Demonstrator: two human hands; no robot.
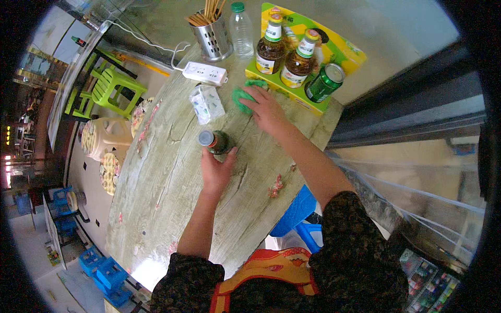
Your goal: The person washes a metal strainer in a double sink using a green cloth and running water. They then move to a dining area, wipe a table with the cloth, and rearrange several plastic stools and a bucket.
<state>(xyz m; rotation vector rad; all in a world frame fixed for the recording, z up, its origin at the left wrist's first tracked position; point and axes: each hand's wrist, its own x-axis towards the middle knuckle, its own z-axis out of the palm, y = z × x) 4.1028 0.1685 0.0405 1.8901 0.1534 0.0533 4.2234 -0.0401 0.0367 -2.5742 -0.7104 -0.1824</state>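
My left hand (216, 170) has its thumb and fingers around a small dark glass bottle (222, 141) with a greyish cap, which stands on the wood-patterned tabletop (188, 176). Farther off, my right hand (267, 111) presses a green cloth (242, 101) against the table. Just beyond the cloth is a yellow-green cardboard display stand (287, 92) holding two brown beer bottles (269, 54) and a green can (325, 83). Between the bottle and a power strip lies a clear plastic pack of tissues (206, 105).
At the far edge stand a perforated metal chopstick holder (212, 41) and a clear plastic bottle (241, 35). A white power strip (204, 73) trails its cable leftward. Blue stools (295, 213) sit beneath the right edge; a green chair (115, 88) is on the left.
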